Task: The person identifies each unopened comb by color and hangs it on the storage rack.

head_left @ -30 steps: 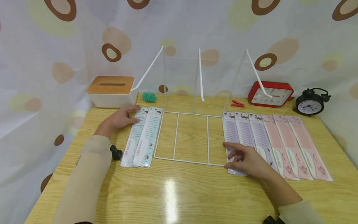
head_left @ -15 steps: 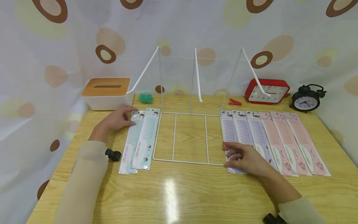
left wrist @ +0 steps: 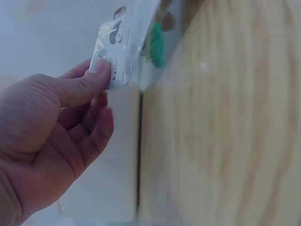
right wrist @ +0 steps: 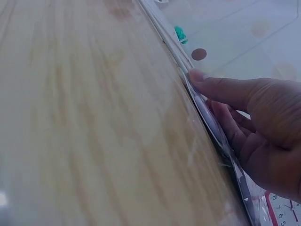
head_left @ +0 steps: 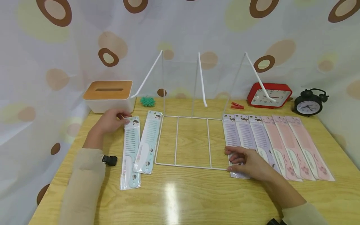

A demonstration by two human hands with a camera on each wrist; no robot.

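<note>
My left hand (head_left: pixel 108 121) pinches the top end of a pale-blue packaged comb (head_left: pixel 131 153). In the left wrist view, the thumb lies over the clear wrapper (left wrist: pixel 115 59) and that end is raised above the table. A second pale-blue packaged comb (head_left: pixel 149 142) lies just right of it. My right hand (head_left: pixel 248 162) rests at the front right corner of a white wire rack (head_left: pixel 191 166), thumb and forefinger touching its edge. Beneath that hand lies a purple packaged comb (head_left: pixel 232 132), its lower part partly covered.
More purple packaged combs (head_left: pixel 261 132) and several pink packaged combs (head_left: pixel 293 147) lie at right. Rack arms (head_left: pixel 203 81) rise behind. At the back stand a tissue box (head_left: pixel 108 104), a red clock (head_left: pixel 270 86) and a black alarm clock (head_left: pixel 308 106), near a green pom-pom (head_left: pixel 147 101) and red clip (head_left: pixel 237 105).
The left pale-blue packaged comb has come toward the front and left with my left hand, separating from the other one and turning more upright in the head view. My right hand stays at the rack.
</note>
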